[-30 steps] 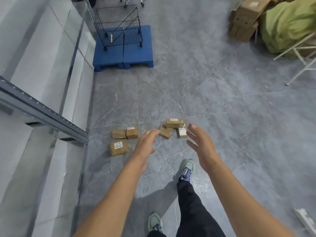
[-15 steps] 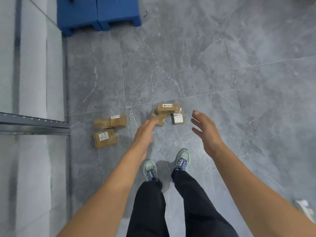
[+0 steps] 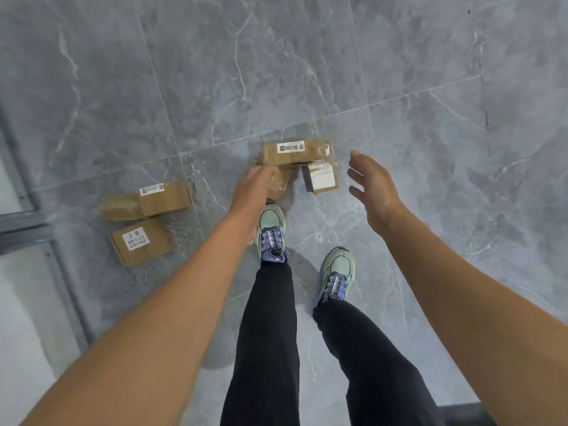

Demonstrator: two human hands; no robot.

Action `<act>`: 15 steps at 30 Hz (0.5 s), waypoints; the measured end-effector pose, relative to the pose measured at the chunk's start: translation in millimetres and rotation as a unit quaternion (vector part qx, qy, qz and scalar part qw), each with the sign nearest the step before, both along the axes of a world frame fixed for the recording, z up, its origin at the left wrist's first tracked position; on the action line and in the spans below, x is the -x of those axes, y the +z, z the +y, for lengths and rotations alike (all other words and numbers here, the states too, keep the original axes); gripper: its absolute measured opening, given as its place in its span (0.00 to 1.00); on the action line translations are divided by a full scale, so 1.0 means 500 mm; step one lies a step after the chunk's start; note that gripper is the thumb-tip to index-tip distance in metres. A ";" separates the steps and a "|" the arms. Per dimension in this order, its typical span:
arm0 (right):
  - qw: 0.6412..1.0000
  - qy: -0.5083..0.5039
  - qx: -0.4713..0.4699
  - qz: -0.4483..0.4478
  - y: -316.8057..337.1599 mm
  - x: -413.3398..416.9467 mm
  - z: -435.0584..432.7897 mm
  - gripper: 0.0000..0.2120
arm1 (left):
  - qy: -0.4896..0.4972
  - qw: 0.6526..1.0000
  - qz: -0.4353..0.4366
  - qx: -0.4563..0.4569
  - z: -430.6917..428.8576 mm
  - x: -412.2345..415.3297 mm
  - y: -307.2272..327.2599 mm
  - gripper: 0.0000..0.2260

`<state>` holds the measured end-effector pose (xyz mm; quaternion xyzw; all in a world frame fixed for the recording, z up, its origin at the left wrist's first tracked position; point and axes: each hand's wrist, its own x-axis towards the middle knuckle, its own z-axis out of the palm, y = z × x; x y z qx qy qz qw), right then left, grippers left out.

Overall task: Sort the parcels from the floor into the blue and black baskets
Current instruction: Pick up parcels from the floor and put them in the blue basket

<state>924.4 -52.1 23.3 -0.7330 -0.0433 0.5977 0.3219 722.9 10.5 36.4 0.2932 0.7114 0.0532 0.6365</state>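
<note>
Several brown cardboard parcels lie on the grey tiled floor. One long parcel [image 3: 295,153] with a white label rests on top of two others: a taped parcel [image 3: 279,184] and a parcel with a large white label [image 3: 321,179]. My left hand [image 3: 252,189] hangs over the taped parcel, fingers relaxed and holding nothing. To the right of this pile my right hand [image 3: 373,186] is spread, empty. Further left lie a labelled parcel [image 3: 164,198], a taped one [image 3: 121,207] beside it, and a flat parcel [image 3: 141,241] in front. No basket is in view.
My two feet in pale green shoes [image 3: 272,232] stand just in front of the pile, legs in black trousers. A grey metal frame [image 3: 27,224] and pale panels border the floor on the left.
The view has tipped down and come closer to the parcels; the blue pallet has left the frame. Both hands have lowered toward the right pile, and my feet have stepped up to it.
</note>
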 end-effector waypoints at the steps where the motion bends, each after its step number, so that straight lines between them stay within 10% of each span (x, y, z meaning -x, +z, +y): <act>1: 1.000 -0.002 0.008 0.000 -0.037 0.002 0.016 0.06 | -0.005 1.000 0.007 -0.003 0.021 -0.001 -0.041 0.10; 15: 0.998 -0.008 0.056 0.004 -0.381 0.017 0.140 0.17 | 0.000 0.999 0.003 0.043 0.125 -0.015 -0.393 0.19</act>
